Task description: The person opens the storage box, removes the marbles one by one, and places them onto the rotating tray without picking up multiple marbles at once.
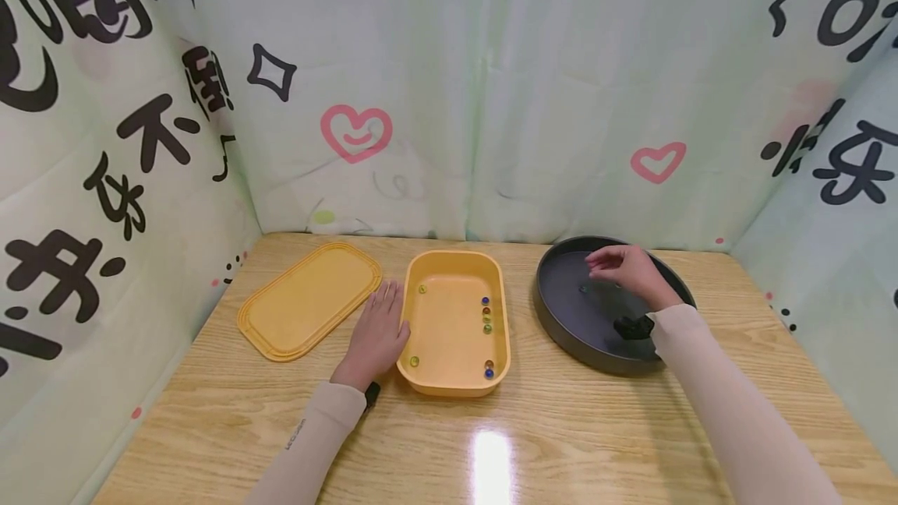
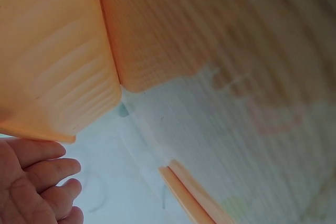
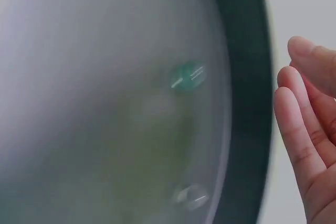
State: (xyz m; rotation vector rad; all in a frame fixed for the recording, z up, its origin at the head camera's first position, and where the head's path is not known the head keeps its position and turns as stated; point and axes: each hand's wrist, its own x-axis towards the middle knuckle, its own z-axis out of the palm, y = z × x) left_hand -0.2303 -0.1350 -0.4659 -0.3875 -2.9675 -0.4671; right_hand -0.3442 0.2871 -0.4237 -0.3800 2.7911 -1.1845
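Observation:
My left hand (image 1: 375, 332) lies with straight fingers along the left side of a yellow rectangular box (image 1: 452, 390), its fingertips touching the wall in the left wrist view. Inside the box are several glass marbles: yellowish ones at the left, such as this yellow marble (image 1: 415, 361), and a line of mixed ones at the right, including a blue marble (image 1: 486, 301). Over a dark round pan (image 1: 603, 361) hovers my right hand (image 1: 629, 270), fingers loosely bent and thumb near them, with nothing visible between. A green marble (image 3: 188, 75) and a clear marble (image 3: 191, 196) lie in the pan.
A yellow lid (image 1: 309, 302) lies flat on the wooden table (image 1: 421, 450), left of the box. Printed curtains (image 1: 435, 84) hang behind the table and along both sides. The box stands between the lid and the pan.

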